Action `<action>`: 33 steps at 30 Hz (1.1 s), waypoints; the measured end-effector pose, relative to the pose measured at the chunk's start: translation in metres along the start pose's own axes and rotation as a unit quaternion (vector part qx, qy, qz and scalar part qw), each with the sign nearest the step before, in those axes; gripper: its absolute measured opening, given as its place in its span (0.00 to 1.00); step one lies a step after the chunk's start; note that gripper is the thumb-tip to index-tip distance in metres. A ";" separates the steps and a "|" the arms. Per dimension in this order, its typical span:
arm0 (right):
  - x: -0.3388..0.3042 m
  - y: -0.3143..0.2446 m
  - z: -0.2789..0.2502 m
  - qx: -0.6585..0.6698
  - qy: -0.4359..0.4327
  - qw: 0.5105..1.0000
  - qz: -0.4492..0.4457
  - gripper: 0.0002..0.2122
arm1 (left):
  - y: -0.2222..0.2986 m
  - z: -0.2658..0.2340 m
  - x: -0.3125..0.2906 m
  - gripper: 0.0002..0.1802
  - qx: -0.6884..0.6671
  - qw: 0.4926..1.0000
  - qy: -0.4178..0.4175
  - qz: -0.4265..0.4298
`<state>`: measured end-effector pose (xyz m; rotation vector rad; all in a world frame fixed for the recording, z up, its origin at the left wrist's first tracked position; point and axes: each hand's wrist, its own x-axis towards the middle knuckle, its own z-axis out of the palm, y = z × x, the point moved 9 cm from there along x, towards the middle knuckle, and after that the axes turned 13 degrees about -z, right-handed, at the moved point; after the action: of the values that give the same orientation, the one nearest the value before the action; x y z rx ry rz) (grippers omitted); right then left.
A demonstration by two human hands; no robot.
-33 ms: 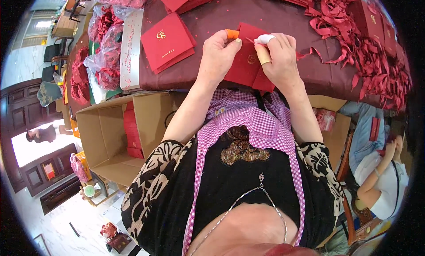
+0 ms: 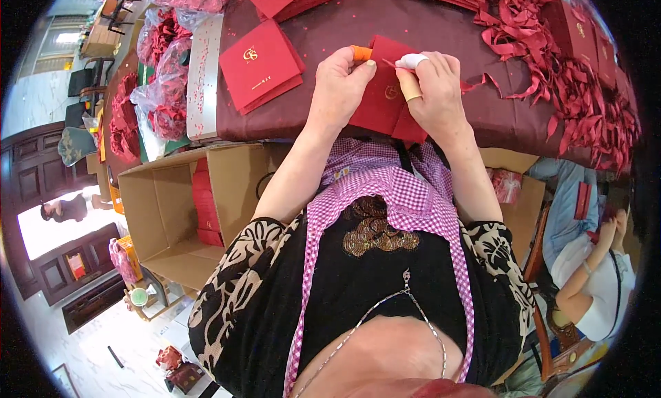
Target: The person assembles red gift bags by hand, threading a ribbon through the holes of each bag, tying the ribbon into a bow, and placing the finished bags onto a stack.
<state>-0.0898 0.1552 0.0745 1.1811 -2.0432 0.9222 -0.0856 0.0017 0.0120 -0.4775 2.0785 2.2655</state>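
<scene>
A red folded card or envelope [image 2: 377, 109] with a gold emblem lies at the table's near edge, under both hands. My left hand [image 2: 337, 85] is curled over its left side, thumb pressed toward an index finger wearing an orange finger cover [image 2: 361, 53]. What those fingers pinch, if anything, is hidden. At the card's right, my right hand [image 2: 441, 95] is closed on a red ribbon, whose thin end points toward my left thumb. White tape or a cover [image 2: 412, 60] wraps its index finger, and a tan cover [image 2: 410, 87] sits on its thumb.
Red cards [image 2: 261, 66] are stacked to the left. A heap of loose red ribbons [image 2: 544, 60] spreads at the right. Bagged red ribbons [image 2: 169, 88] lie far left beside a white strip [image 2: 204, 81]. An open cardboard box [image 2: 162, 219] stands below; another person [image 2: 595, 281] sits at right.
</scene>
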 end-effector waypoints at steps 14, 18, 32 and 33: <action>-0.003 -0.003 0.004 -0.003 -0.035 0.999 -0.006 0.08 | 0.004 0.002 0.000 0.09 0.026 1.000 0.005 0.015; 0.001 -0.005 -0.001 0.030 -0.034 0.999 0.017 0.08 | 0.006 -0.003 -0.001 0.08 -0.011 1.000 0.020 0.017; 0.000 0.007 0.003 0.064 -0.039 0.996 0.053 0.04 | 0.005 0.000 -0.002 0.08 0.001 0.999 0.022 0.048; 0.002 0.006 0.003 0.059 -0.031 0.997 0.049 0.03 | 0.007 0.000 -0.004 0.08 0.018 0.998 0.031 0.054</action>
<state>-0.0966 0.1544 0.0730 1.1932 -2.1386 1.0780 -0.0836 0.0016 0.0195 -0.4502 2.2242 2.2936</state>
